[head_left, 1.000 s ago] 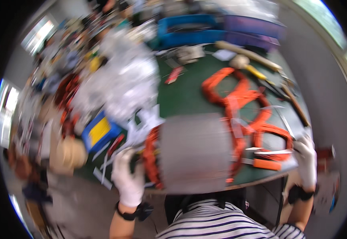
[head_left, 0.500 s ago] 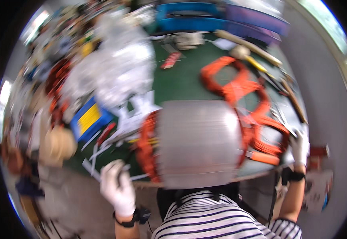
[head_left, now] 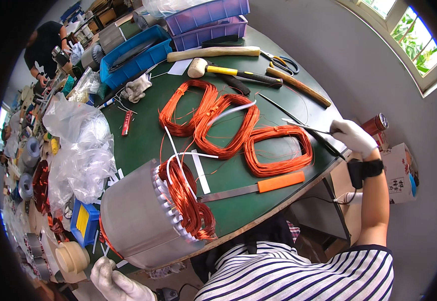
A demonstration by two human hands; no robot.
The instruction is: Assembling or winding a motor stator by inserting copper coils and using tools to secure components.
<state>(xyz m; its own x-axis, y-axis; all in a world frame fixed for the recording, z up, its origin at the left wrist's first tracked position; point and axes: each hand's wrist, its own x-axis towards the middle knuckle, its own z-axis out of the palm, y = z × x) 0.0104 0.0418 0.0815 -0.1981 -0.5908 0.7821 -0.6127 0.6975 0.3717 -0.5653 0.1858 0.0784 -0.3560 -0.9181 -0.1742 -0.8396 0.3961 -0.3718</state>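
My right hand (head_left: 355, 138), in a white glove, is closed on a slim silver-bladed tool (head_left: 306, 125) at the table's right side. Its tip points left, across a long dark rod (head_left: 298, 122). My gloved left hand (head_left: 118, 282) is low at the left with its fingers curled; whatever they may hold cannot be made out. Nearest to it is the grey motor stator (head_left: 135, 215), lying on its side. A bundle of orange-red copper wire (head_left: 186, 200) and white sleeves hang from its slotted end. Three copper wire coils (head_left: 226, 125) lie beyond it.
An orange-handled flat blade (head_left: 281, 182) lies by the front edge. Farther back are a mallet (head_left: 197, 68), wooden handles (head_left: 298, 88), black-handled scissors (head_left: 284, 65) and blue and purple bins (head_left: 135, 57). Clear plastic bags (head_left: 80, 148) are heaped left. A person (head_left: 45, 50) is at far left.
The view has swung right, so the stator appears farther left and turned. The silver-bladed tool now shows clearly in my right hand, raised near the rod. My left hand appears lower.
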